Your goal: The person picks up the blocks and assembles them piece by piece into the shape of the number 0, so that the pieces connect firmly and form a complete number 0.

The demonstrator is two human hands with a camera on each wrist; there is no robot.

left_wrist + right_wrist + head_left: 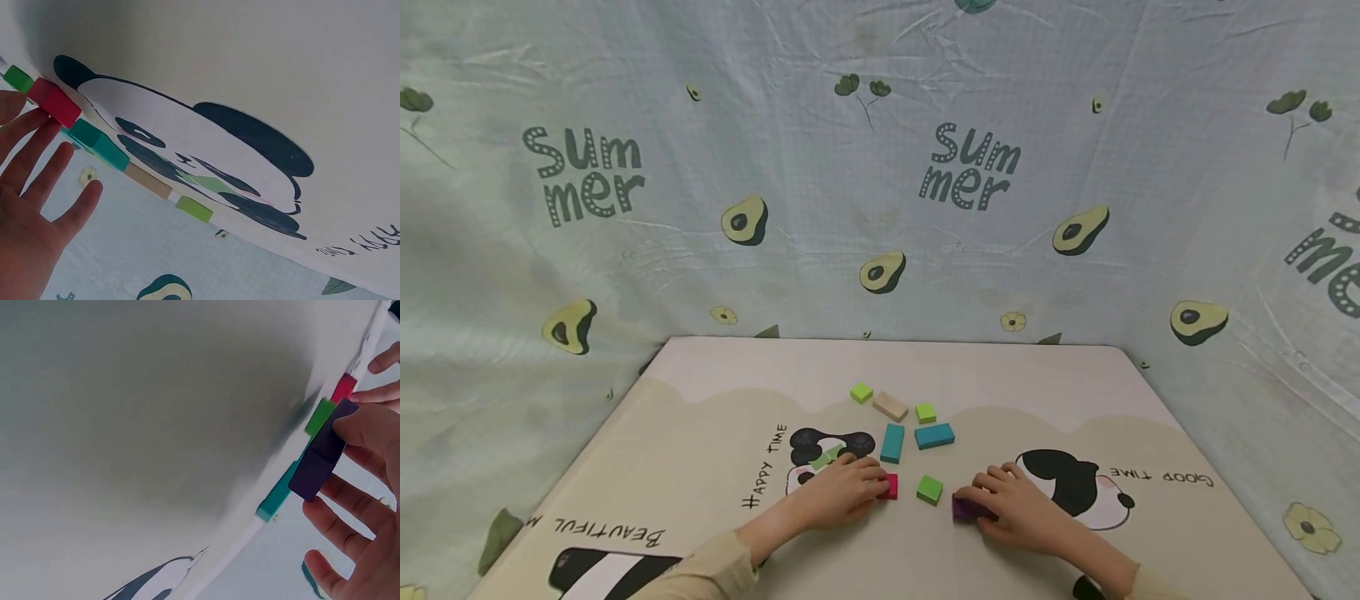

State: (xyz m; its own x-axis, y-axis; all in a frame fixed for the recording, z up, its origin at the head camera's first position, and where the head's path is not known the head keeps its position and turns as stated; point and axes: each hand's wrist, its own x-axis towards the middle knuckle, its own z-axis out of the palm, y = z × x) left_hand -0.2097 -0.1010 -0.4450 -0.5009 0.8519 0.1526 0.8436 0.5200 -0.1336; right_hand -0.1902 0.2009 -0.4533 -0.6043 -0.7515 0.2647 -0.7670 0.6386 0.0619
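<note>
My left hand (pixel 842 492) is at a red block (pixel 889 487), with its thumb and first fingers at the block's edges and the other fingers spread in the left wrist view. Part of the red block is hidden under the fingers in the head view. To the right, my right hand (pixel 1018 508) holds a dark purple block (pixel 322 453) between thumb and fingers, its last finger held away. Between the two hands lies a bright green block (pixel 929 490), touching neither hand in the head view.
Beyond the hands are two teal blocks (pixel 892 443), a plain wood-coloured block (pixel 891 406) and two smaller green blocks (pixel 861 392). The table (pixel 1000 379) carries printed pandas and lettering. A curtain (pixel 820 167) with avocado prints hangs around its back and sides.
</note>
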